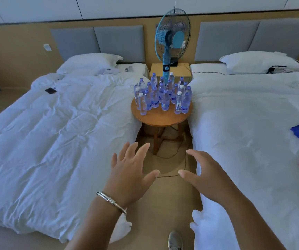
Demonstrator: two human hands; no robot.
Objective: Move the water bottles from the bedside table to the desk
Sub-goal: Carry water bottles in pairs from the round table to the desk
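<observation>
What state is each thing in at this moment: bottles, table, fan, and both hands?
Water bottles: upright, capped, clustered on the table.
Round table: standing between the beds, bottles on it.
Fan: behind the bottles; running or not, cannot tell.
Left hand: open, holding nothing.
Right hand: open, holding nothing.

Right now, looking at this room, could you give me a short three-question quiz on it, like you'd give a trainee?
1. True or false: the left hand is holding a bottle.
2. Where do the water bottles stand?
A. on the left bed
B. on the round table between the beds
C. on the floor
3. Fill in: behind the bottles stands a blue ____.

Key:
1. False. The left hand and the right hand are both open and empty, short of the table.
2. B
3. fan
</observation>
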